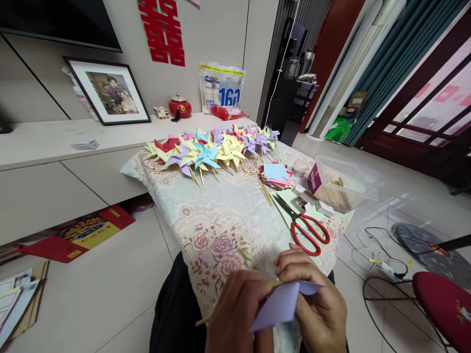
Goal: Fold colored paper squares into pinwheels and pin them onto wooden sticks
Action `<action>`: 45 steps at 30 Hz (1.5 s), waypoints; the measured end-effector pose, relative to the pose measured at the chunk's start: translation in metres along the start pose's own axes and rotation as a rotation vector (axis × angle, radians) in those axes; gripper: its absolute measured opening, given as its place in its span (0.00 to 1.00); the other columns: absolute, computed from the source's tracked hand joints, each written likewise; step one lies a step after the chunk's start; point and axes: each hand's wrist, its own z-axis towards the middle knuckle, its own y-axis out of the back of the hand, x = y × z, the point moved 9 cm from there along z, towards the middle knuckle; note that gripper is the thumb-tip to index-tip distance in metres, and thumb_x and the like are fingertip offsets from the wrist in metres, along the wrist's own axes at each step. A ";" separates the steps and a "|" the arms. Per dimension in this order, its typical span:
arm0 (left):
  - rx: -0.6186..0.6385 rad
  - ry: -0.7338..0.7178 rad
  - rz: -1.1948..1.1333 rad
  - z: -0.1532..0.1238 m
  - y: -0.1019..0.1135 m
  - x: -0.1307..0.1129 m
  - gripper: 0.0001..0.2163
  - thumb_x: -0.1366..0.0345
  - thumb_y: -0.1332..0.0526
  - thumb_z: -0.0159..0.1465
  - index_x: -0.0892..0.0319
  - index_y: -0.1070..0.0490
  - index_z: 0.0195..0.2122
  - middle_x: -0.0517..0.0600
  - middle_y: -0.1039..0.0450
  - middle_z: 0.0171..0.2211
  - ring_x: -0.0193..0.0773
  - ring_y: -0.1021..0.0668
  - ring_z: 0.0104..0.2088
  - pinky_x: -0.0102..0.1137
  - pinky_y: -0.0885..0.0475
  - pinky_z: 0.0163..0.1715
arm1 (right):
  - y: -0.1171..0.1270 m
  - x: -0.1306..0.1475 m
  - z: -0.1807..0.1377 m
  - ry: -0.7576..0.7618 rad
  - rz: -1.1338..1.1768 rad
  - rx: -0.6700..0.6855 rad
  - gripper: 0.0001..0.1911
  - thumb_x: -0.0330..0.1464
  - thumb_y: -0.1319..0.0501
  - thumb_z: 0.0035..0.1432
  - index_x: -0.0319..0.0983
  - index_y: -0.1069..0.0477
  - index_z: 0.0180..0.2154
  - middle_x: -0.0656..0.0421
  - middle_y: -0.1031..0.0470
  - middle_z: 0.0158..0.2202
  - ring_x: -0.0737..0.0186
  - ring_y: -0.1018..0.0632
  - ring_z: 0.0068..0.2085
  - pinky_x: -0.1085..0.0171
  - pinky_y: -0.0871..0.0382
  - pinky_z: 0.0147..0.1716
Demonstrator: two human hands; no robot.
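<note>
Close to my body, above the near edge of the tablecloth, both hands work on a purple paper pinwheel (277,309). My left hand (237,314) is closed round a thin wooden stick (202,321), whose end pokes out to the left. Curled around the right side of the purple paper is my right hand (316,304), its fingers pinching the folded sheet near the stick's tip. The exact spot where stick and paper meet is mostly hidden by fingers. Red-handled scissors (301,220) lie just beyond my right hand, resting partly on green paper (281,211).
Finished pinwheels (209,152) in several colours cover the table's far side. Toward the right are a stack of coloured paper (275,172), loose sticks (265,192), a small box of pins (302,204) and a clear plastic tub (353,181) with sticks. A red stool (441,304) stands at the right.
</note>
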 end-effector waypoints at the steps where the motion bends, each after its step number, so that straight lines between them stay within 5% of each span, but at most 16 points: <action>1: 0.044 0.027 -0.044 0.001 -0.003 0.006 0.12 0.77 0.47 0.62 0.56 0.27 0.39 0.49 0.26 0.33 0.37 0.23 0.33 0.29 0.27 0.35 | -0.001 -0.007 0.000 -0.060 0.031 0.014 0.03 0.31 0.40 0.64 0.42 0.28 0.39 0.59 0.26 0.36 0.60 0.25 0.41 0.58 0.33 0.47; 3: 0.131 0.089 -0.117 0.002 -0.010 0.018 0.13 0.77 0.44 0.58 0.56 0.25 0.39 0.49 0.25 0.32 0.38 0.22 0.33 0.29 0.26 0.33 | -0.004 -0.025 -0.001 -0.217 0.108 0.039 0.02 0.33 0.38 0.63 0.42 0.27 0.37 0.59 0.27 0.35 0.60 0.25 0.39 0.63 0.31 0.39; 8: 0.096 0.428 -0.319 -0.012 -0.015 0.060 0.13 0.72 0.38 0.53 0.56 0.21 0.39 0.55 0.22 0.37 0.45 0.21 0.38 0.34 0.24 0.36 | -0.014 -0.064 -0.007 -0.588 0.253 0.087 0.09 0.37 0.32 0.56 0.40 0.28 0.33 0.63 0.31 0.28 0.65 0.30 0.31 0.68 0.35 0.30; 17: 0.213 0.758 -0.626 -0.022 -0.043 0.091 0.10 0.63 0.32 0.54 0.59 0.22 0.37 0.54 0.20 0.34 0.44 0.21 0.36 0.35 0.26 0.37 | -0.027 -0.077 0.003 -0.664 0.235 0.121 0.09 0.32 0.32 0.50 0.38 0.28 0.35 0.63 0.28 0.29 0.65 0.29 0.31 0.68 0.36 0.30; 21: 0.149 0.869 -0.685 -0.019 -0.048 0.106 0.12 0.56 0.30 0.53 0.61 0.24 0.27 0.48 0.27 0.23 0.33 0.29 0.22 0.26 0.34 0.23 | -0.032 -0.072 0.011 -0.603 0.109 0.175 0.06 0.32 0.35 0.53 0.39 0.26 0.35 0.61 0.24 0.30 0.61 0.26 0.33 0.65 0.33 0.34; 24: 0.091 0.949 -0.750 -0.016 -0.047 0.110 0.15 0.53 0.29 0.49 0.62 0.24 0.26 0.45 0.32 0.20 0.28 0.37 0.18 0.24 0.42 0.17 | -0.031 -0.067 0.013 -0.571 0.100 0.201 0.13 0.36 0.35 0.57 0.39 0.25 0.44 0.57 0.20 0.38 0.56 0.22 0.40 0.60 0.29 0.41; 28: 0.007 1.016 -0.826 -0.011 -0.040 0.108 0.16 0.54 0.28 0.47 0.63 0.24 0.26 0.45 0.33 0.20 0.27 0.38 0.19 0.24 0.44 0.18 | -0.007 -0.060 0.011 -0.440 -0.088 0.044 0.16 0.40 0.37 0.61 0.42 0.25 0.49 0.52 0.22 0.50 0.50 0.24 0.53 0.55 0.31 0.53; 35: -0.070 0.995 -0.888 -0.001 -0.043 0.097 0.13 0.55 0.30 0.52 0.61 0.26 0.26 0.44 0.32 0.21 0.30 0.35 0.21 0.27 0.40 0.23 | -0.008 -0.022 0.002 0.055 -0.539 -0.025 0.16 0.32 0.40 0.65 0.42 0.27 0.54 0.51 0.23 0.54 0.48 0.24 0.55 0.52 0.28 0.51; 45: -0.053 0.968 -0.940 0.002 -0.054 0.087 0.13 0.56 0.30 0.53 0.61 0.26 0.25 0.44 0.33 0.20 0.30 0.35 0.21 0.26 0.40 0.22 | -0.025 -0.018 -0.006 0.249 -0.756 -0.009 0.22 0.30 0.42 0.65 0.39 0.33 0.60 0.47 0.27 0.57 0.43 0.27 0.56 0.46 0.36 0.51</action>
